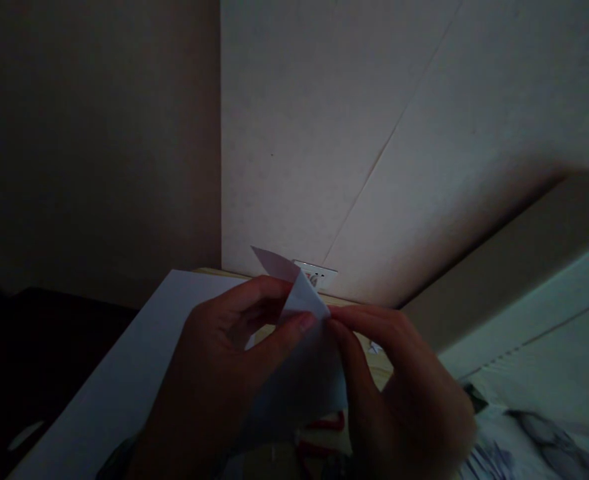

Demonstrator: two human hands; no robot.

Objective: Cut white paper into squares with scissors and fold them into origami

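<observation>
A sheet of white paper [309,373], partly folded, is held up between my two hands. My left hand [229,347] grips it from the left, thumb on the near face and fingers behind. With thumb and index finger, my right hand [394,373] pinches the right edge just below the folded peak. A pointed flap stands out to the upper left behind my left fingers. The paper's lower part is dim, and my left hand and wrist cover some of it.
Below lies a light wooden tabletop [379,363] with a white board or large sheet [139,360] on the left. Red-framed items [327,421] lie under the paper. A wall socket [319,273] sits low on the pale wall [294,133]. Printed fabric or bedding [534,440] shows at lower right.
</observation>
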